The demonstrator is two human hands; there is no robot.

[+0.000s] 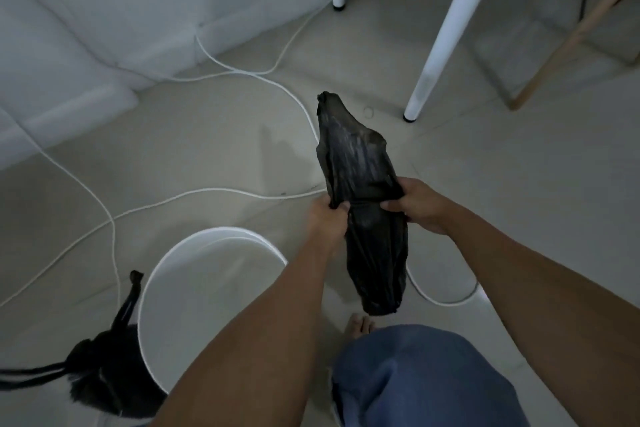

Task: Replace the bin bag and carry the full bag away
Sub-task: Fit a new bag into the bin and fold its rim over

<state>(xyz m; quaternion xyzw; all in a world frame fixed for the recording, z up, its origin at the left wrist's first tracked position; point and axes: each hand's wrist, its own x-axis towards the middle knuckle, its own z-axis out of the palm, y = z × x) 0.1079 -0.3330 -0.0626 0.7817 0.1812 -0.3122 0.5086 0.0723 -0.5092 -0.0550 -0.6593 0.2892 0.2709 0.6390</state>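
Note:
A fresh black bin bag (360,184), still bunched and long, hangs in the air over the floor. My left hand (327,218) pinches its left edge and my right hand (415,206) grips its right edge, at the same height. The round white bin (166,274) stands below and to the left of my hands, with no liner in it. The full black bag (104,378), tied at the top with its handles trailing, lies on the floor against the bin's left side.
White cables (194,199) loop across the tiled floor around the bin. Two white table legs (446,28) stand beyond the bag, and wooden chair legs (575,31) at the far right. A white wall runs along the upper left. My bare foot (360,322) is below the bag.

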